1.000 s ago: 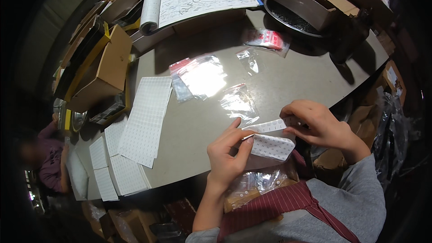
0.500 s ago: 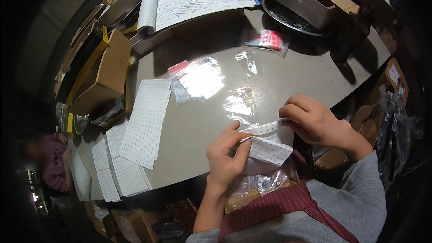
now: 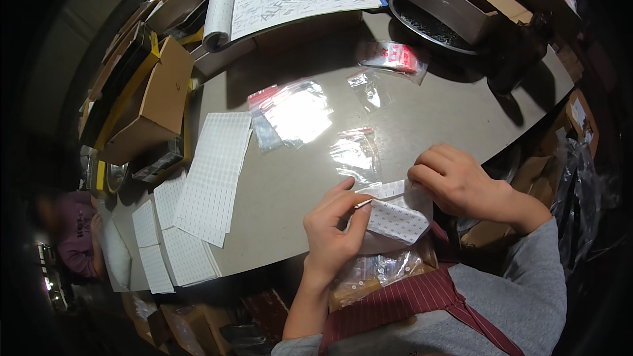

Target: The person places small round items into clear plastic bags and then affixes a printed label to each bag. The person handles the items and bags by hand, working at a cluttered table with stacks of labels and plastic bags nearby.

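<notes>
A white sheet of small printed labels (image 3: 397,221) is bent over in front of me, its upper strip curling back. My left hand (image 3: 334,227) pinches its left end between thumb and fingers. At the strip's right end, my right hand (image 3: 455,175) has its fingertips closed together; whatever they hold is hidden. Just beyond the sheet lies a clear zip bag (image 3: 357,156) with a red top edge. Close against my apron, below the sheet, a carton (image 3: 343,300) holds small clear bags with little parts inside.
More label sheets (image 3: 214,171) lie at the left. Several clear zip bags (image 3: 293,112), a red-and-clear packet (image 3: 393,58) and a black round tray (image 3: 435,26) are farther back. Cardboard boxes (image 3: 155,102) and a notepad (image 3: 297,0) line the far edge. Another person (image 3: 79,234) is at far left.
My right hand has moved slightly down, and the strip's right end now shows apart from its fingertips. The left hand keeps its pinch on the sheet. The view has shifted slightly.
</notes>
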Demonstrator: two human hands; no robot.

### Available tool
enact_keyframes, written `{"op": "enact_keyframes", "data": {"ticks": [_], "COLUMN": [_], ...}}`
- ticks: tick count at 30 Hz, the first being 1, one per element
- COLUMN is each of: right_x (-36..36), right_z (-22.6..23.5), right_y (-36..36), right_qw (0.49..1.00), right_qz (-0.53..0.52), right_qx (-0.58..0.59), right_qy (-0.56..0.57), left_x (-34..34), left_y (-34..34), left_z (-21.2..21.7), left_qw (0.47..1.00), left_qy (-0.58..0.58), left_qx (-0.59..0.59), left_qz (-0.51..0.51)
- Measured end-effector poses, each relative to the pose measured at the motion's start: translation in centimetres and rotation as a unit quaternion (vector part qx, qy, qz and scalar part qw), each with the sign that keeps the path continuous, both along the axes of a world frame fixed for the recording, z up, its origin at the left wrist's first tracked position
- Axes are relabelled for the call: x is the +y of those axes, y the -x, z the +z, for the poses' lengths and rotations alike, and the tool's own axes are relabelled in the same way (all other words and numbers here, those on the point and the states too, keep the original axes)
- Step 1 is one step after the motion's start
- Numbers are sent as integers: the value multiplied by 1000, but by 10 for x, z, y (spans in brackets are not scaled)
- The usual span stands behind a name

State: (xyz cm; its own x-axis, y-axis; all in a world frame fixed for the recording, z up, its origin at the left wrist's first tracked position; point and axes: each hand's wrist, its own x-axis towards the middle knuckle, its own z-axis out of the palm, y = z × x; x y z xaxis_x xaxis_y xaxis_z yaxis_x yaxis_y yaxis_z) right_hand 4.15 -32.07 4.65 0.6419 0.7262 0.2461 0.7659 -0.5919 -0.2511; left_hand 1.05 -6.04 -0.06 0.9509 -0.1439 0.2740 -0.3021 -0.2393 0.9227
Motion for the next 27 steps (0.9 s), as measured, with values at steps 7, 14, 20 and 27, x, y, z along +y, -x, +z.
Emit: {"op": "enact_keyframes", "data": {"ticks": [7,14,20,27], "right_x": [-13,5,14,29], "right_z": [26,11,-11,2], "right_y": [-29,-166,-200,-148], "right_qw": [990,954,978,982], "right_qz": [12,-109,-149,-106], "right_qx": [26,274,143,136], "right_qy": [-137,-56,34,-76], "left_x": [-5,-4,-1,-3], "left_y": [2,-3,-4,-3], "left_z": [7,4,-5,-7], "left_qw": [998,994,987,985], "left_qy": [40,-43,-50,-52], "left_qx": [46,-103,-153,-162], "left_qz": [32,10,-2,3]}}
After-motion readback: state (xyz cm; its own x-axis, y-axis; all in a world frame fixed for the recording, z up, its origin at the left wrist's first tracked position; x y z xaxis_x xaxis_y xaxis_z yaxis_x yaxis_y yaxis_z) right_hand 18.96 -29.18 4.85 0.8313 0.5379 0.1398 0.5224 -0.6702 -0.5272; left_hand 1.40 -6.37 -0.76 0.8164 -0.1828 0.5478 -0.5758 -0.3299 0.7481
